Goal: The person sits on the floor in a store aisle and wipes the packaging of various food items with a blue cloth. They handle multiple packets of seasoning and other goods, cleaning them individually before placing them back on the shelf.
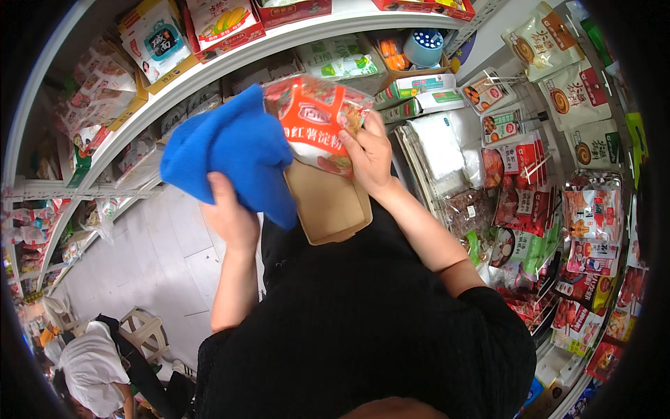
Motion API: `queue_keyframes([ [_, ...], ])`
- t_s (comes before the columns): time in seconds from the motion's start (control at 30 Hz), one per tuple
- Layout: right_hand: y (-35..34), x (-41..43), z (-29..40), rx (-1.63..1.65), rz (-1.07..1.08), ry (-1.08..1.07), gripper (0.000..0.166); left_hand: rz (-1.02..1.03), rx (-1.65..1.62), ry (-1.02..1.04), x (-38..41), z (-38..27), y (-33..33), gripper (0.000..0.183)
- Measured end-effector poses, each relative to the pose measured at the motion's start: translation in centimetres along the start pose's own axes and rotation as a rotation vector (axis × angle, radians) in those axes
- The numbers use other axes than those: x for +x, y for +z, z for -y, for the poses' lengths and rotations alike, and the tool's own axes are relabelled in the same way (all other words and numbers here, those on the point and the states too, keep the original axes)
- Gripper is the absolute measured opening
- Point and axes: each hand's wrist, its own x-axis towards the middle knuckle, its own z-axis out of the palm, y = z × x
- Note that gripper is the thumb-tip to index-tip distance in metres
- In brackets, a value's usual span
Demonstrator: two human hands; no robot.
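My left hand (230,209) grips a bunched blue cloth (225,152) at its lower edge. My right hand (369,152) holds the side of a clear and red plastic bag of starch (314,118), with the thumb on its front. The cloth's right edge touches or overlaps the left side of the bag. Below the bag is a shallow open cardboard box (332,204), close to the front of my black shirt; what supports it is hidden. Its far end is covered by the bag.
A white shelf (220,60) of bagged goods curves across the top and left. Wrapped white packs (437,146) are stacked at right, beside hanging food pouches (523,204). At lower left, a person in a white top (91,366) is near a plastic stool (144,332).
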Motion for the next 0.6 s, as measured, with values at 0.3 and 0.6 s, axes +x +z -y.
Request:
queue_keyframes([
  [0.3, -1.8, -2.7, 3.6, 1.095, -0.134, 1.114, 0.021, 0.955, 1.027, 0.592, -1.7, 2.9, 5.1, 0.067],
  [0.6, -3.1, -3.0, 1.5, 1.189, 0.122, 1.067, 0.034, 0.921, 1.207, 0.575, -2.2, 3.8, 4.2, 0.062],
])
